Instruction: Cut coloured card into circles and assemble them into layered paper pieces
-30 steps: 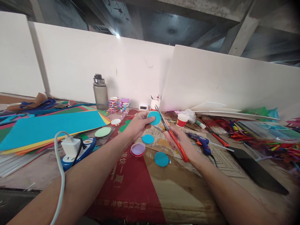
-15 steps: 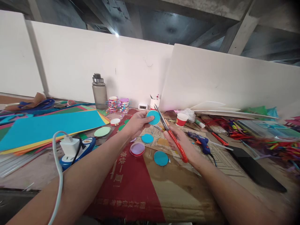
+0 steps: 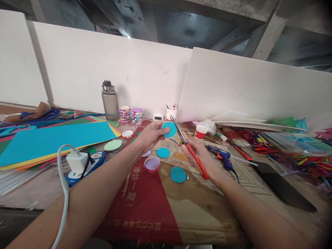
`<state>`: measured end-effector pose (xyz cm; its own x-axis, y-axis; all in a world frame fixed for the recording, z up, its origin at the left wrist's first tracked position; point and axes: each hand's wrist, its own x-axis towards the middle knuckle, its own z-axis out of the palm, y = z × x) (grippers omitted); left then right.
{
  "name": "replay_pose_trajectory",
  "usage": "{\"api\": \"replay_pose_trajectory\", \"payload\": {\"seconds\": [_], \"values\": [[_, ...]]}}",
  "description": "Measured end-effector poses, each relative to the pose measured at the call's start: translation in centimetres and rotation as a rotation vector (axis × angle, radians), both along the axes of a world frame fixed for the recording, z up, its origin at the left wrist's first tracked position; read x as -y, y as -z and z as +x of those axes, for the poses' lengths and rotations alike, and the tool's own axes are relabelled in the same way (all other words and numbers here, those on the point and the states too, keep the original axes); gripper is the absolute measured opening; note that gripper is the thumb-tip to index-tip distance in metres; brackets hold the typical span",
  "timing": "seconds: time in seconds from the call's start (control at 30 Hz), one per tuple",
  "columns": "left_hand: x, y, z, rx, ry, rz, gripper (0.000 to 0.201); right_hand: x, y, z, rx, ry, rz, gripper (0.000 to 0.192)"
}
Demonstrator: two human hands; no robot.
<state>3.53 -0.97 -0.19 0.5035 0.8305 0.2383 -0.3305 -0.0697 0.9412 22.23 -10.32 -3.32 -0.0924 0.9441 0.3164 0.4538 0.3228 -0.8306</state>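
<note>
Teal disc (image 3: 169,129) above scattered discs (image 3: 178,174).

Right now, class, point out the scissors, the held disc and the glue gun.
scissors (image 3: 193,155), head view, red handle.
disc (image 3: 169,129), head view, blue face.
glue gun (image 3: 225,159), head view, blue body.

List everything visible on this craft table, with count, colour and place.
paper disc: 1, teal, held up at centre
scissors: 1, red handles, blades at the disc
loose discs: 2, teal, on the table below
lid: 1, pink-rimmed, beside them
paper sheets: stack, teal on top, left
bottle: 1, grey, by the wall
glue gun: 1, blue, right
left hand: holds the disc
right hand: holds the scissors
</note>
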Motion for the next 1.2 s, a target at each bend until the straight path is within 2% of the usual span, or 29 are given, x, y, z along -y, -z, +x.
{"api": "replay_pose_trajectory", "payload": {"seconds": [0.33, 0.63, 0.93, 1.2], "values": [[-0.8, -0.3, -0.8, -0.079, 0.042, 0.03, 0.042, -0.4, 0.8, 0.7, 0.042, -0.02, 0.016, 0.035], [-1.0, -0.2, -1.1, -0.177, 0.06, 0.066, 0.037, 0.2, -0.5, 0.4, 0.24, 0.004, 0.112, 0.037], [-0.8, -0.7, -1.3, -0.201, 0.089, 0.118, 0.035, 0.3, -0.3, 0.0, 0.098, -0.032, 0.031, 0.037], [-1.2, -0.9, -1.9, -0.224, 0.144, 0.148, 0.029, 0.6, -0.8, 0.0, 0.104, -0.059, -0.026, 0.036]]}}
